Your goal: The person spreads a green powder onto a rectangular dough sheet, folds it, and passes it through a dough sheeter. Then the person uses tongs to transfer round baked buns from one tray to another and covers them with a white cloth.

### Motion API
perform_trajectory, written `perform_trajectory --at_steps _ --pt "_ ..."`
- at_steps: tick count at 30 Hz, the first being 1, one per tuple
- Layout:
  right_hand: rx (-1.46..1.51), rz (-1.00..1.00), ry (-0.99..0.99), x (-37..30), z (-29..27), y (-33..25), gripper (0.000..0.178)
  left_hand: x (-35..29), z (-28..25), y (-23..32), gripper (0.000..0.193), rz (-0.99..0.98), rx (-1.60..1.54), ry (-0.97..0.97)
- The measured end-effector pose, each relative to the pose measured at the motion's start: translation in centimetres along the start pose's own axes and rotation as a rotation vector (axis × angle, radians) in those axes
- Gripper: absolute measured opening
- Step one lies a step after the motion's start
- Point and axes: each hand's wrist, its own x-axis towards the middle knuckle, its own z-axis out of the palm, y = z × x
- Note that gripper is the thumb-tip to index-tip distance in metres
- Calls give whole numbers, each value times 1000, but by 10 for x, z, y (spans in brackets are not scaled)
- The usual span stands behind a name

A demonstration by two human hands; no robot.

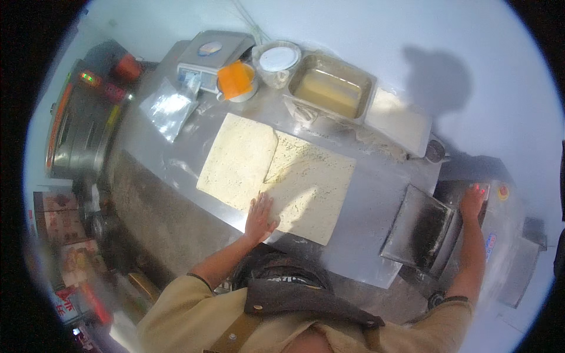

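A pale, speckled sheet of dough (312, 197) lies on the steel worktable. Its left part is a doubled, thicker layer (238, 159) with an edge running down the middle of the sheet. My left hand (259, 217) rests flat with fingers stretched out on the dough's near edge, by that seam. Far to the right, my right hand (472, 203) reaches out to a grey machine (500, 229). Its fingers look extended onto the machine's top, with small red spots at their tips; nothing held can be made out.
Along the back stand a scale (212, 50), a white cup with an orange scraper (234, 80), a lidded tub (278, 59) and a steel pan of yellowish liquid (329, 91). A clear plastic bag (169, 110) lies at left. A dark-stained metal tray (419, 229) sits between table and machine.
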Motion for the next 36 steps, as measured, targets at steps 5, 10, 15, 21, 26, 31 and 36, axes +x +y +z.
perform_trajectory --at_steps 5,10,15,21,26,31,36 --pt "101 -173 -29 -3 1 -43 24 -3 -21 -18 91 -58 -21 27" --pt "442 -508 18 -14 -96 -183 21 4 -45 -34 94 -210 -28 107" --pt "725 -618 121 -30 -208 -341 20 58 -74 -103 93 -415 -15 384" --pt "1174 -652 203 -49 -360 -474 16 116 -155 -336 92 -1101 87 926" --pt "1248 -556 -48 -66 -420 -527 14 178 -259 -414 73 -1270 -740 744" --pt "1405 -681 -113 -49 -489 -583 15 125 -236 -504 28 -908 -143 902" --pt "1694 -663 53 20 -561 -654 15 97 -274 -410 16 -623 -299 841"
